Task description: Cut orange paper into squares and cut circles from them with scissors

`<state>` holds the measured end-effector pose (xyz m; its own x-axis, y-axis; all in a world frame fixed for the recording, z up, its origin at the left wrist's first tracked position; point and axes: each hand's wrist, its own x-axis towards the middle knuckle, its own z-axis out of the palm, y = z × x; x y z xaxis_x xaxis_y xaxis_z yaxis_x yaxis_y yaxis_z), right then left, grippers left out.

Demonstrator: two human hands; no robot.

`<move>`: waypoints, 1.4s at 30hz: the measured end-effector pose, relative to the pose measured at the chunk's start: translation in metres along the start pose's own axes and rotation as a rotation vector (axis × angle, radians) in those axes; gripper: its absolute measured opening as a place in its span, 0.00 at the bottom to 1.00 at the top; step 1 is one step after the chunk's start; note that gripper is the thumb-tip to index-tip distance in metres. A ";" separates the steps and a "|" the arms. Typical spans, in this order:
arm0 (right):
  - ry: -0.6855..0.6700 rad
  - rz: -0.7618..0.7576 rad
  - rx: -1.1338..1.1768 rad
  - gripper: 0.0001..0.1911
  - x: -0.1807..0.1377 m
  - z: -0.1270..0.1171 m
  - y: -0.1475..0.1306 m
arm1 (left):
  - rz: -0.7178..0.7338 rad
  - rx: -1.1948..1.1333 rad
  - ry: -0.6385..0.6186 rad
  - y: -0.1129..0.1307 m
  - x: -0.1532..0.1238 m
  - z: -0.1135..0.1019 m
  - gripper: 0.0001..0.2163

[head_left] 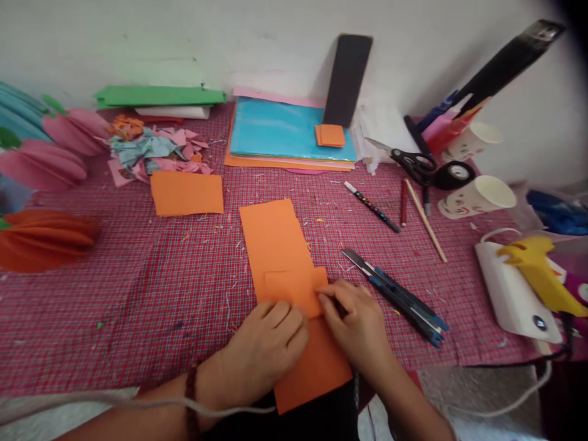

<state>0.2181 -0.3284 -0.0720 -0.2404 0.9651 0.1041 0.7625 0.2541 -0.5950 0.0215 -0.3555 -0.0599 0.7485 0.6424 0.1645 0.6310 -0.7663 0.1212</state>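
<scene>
A long orange paper strip (274,233) lies on the cloth in front of me, and its near end reaches past the table edge over my lap. Across its middle sits a smaller orange paper piece (289,283). My left hand (264,346) rests on these papers with its fingers curled, gripping the small piece's near left part; the fingertips are hidden. At the right edge of that piece, my right hand (356,321) pinches it between thumb and forefinger. A blue utility knife (399,297), blade out, lies just right of my right hand.
Stacked orange sheets (187,193) and paper scraps (160,150) lie left. A blue pack (275,125) bears small orange squares (329,135) at the back. Scissors (408,160), a marker (372,207), paper cups (478,197) and a yellow glue gun (537,269) lie right. Paper pumpkins (46,239) stand left.
</scene>
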 end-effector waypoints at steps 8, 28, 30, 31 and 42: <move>-0.026 -0.040 -0.010 0.09 -0.001 -0.002 0.000 | -0.088 -0.082 0.063 0.002 -0.003 0.013 0.11; -0.025 -0.072 0.019 0.07 -0.002 -0.002 0.003 | -0.189 -0.021 0.201 0.005 -0.006 0.018 0.16; -0.018 -0.077 0.024 0.08 -0.002 -0.002 0.003 | -0.186 -0.015 0.202 0.005 -0.005 0.019 0.16; -0.014 -0.079 0.024 0.08 -0.002 -0.003 0.003 | -0.182 -0.015 0.202 0.005 -0.006 0.020 0.16; -0.033 -0.063 0.014 0.07 -0.001 -0.001 0.001 | -0.158 -0.025 0.137 0.005 -0.007 0.016 0.17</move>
<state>0.2203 -0.3293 -0.0720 -0.3075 0.9445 0.1160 0.7369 0.3135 -0.5990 0.0229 -0.3637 -0.0759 0.6050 0.7480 0.2727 0.7316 -0.6575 0.1802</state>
